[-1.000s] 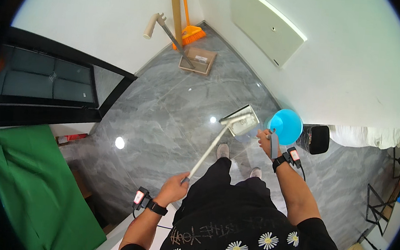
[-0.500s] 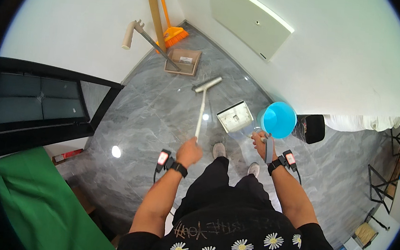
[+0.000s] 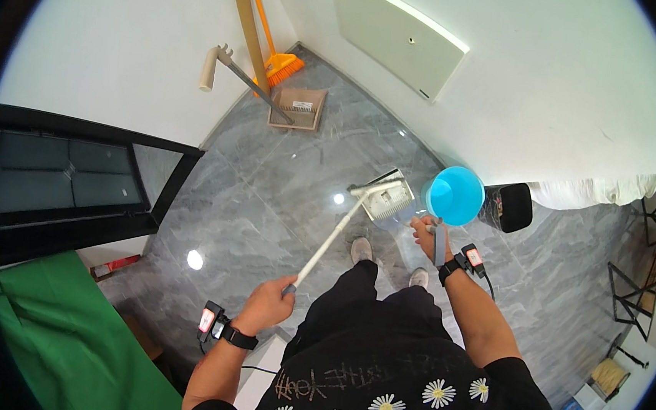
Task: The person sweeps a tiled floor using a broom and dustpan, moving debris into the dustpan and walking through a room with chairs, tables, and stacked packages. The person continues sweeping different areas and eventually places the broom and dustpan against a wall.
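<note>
My left hand is closed round the grey end of a white broom's handle. The broom's head lies across the mouth and inner part of a white dustpan with comb-like ridges. My right hand grips the dustpan's upright handle near its grey top. That pan sits on the grey tiles ahead of my shoes, its lower handle partly hidden by my right hand. Close beyond this hand stands a light blue bucket.
A black bin stands right of the bucket. In the far corner are a beige dustpan with a long handle and an orange broom. A black-framed door and green cloth are at left; metal legs at right.
The broom's head has swept right and nearer, from the open floor onto the white dustpan. My left hand has drawn back toward the lower left. My right hand has hardly moved.
</note>
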A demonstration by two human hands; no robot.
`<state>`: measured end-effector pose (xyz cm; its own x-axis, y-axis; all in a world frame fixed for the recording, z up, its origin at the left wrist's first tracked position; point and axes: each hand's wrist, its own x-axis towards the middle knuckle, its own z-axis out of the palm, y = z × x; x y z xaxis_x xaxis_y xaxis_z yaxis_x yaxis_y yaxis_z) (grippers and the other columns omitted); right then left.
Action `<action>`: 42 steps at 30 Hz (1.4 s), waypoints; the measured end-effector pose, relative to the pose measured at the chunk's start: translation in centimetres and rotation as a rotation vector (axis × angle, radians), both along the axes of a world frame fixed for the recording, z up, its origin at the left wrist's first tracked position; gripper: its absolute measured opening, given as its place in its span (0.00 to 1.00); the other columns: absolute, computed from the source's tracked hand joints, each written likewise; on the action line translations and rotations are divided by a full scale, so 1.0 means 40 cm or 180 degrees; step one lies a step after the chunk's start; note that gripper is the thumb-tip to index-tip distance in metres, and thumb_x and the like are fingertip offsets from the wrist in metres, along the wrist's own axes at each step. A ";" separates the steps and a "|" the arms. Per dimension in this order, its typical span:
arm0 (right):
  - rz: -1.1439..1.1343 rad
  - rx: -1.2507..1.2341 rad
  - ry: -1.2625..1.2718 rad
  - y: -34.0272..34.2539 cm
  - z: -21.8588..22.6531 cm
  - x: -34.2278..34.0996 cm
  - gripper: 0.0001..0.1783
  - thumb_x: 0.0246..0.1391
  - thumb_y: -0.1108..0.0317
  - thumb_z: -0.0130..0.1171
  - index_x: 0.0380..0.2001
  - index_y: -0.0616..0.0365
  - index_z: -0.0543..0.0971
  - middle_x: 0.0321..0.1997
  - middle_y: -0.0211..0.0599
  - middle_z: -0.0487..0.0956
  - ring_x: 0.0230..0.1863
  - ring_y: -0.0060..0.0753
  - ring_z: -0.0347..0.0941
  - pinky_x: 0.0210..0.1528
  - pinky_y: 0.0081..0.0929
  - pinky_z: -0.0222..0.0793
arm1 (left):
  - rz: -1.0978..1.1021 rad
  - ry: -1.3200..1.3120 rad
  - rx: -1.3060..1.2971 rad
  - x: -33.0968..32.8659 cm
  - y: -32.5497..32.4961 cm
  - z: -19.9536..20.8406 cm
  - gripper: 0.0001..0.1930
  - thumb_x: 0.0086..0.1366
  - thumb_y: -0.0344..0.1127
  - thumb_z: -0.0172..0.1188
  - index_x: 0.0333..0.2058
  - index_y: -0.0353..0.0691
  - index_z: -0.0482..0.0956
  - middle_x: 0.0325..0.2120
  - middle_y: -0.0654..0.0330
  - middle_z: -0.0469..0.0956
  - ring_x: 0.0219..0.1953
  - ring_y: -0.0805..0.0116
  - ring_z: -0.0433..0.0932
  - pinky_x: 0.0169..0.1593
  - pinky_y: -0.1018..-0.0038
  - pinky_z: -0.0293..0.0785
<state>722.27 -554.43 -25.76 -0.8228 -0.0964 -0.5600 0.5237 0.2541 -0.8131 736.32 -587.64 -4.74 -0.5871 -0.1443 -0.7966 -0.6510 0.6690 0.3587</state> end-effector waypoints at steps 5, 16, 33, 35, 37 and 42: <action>-0.0242 -0.0264 -0.0098 -0.007 0.032 -0.012 0.18 0.58 0.59 0.61 0.19 0.53 0.69 0.19 0.22 0.69 0.21 0.15 0.63 0.24 0.21 0.62 | -0.0811 0.0603 -0.0612 -0.071 0.014 0.030 0.23 0.57 0.33 0.54 0.53 0.41 0.76 0.27 0.45 0.80 0.32 0.44 0.79 0.38 0.55 0.75; -0.0261 -0.0813 0.0020 -0.077 -0.003 -0.024 0.08 0.59 0.64 0.60 0.34 0.57 0.74 0.26 0.28 0.75 0.26 0.18 0.71 0.25 0.18 0.68 | -0.1074 0.1070 -0.0996 -0.194 0.005 0.093 0.15 0.55 0.31 0.57 0.42 0.40 0.79 0.27 0.46 0.81 0.33 0.42 0.80 0.38 0.52 0.75; 0.0960 -0.0448 0.0907 -0.170 0.030 -0.527 0.09 0.60 0.64 0.55 0.40 0.57 0.75 0.30 0.38 0.78 0.33 0.34 0.76 0.40 0.31 0.71 | -0.0947 0.1671 -0.1604 -0.724 0.081 0.229 0.07 0.55 0.30 0.62 0.34 0.38 0.81 0.24 0.46 0.80 0.29 0.43 0.80 0.34 0.54 0.76; 0.1085 -0.0319 0.1002 -0.164 0.046 -0.628 0.08 0.60 0.65 0.56 0.40 0.57 0.75 0.30 0.38 0.78 0.33 0.35 0.76 0.39 0.31 0.71 | -0.0857 0.1683 -0.1542 -0.823 0.088 0.238 0.07 0.55 0.30 0.62 0.33 0.38 0.81 0.24 0.45 0.80 0.29 0.43 0.80 0.34 0.54 0.76; 0.1135 -0.0168 0.1112 -0.163 0.065 -0.729 0.08 0.60 0.66 0.56 0.40 0.57 0.75 0.30 0.38 0.78 0.33 0.35 0.77 0.38 0.30 0.71 | -0.0774 0.1724 -0.1524 -0.924 0.093 0.249 0.06 0.55 0.30 0.62 0.33 0.38 0.81 0.24 0.45 0.80 0.29 0.43 0.80 0.34 0.54 0.76; 0.1185 -0.0408 0.1058 -0.165 0.102 -0.979 0.08 0.60 0.67 0.56 0.41 0.57 0.75 0.31 0.37 0.79 0.32 0.33 0.77 0.37 0.28 0.71 | -0.0546 0.1764 -0.1529 -1.181 0.089 0.296 0.05 0.55 0.31 0.62 0.32 0.39 0.81 0.25 0.48 0.80 0.30 0.44 0.80 0.36 0.55 0.76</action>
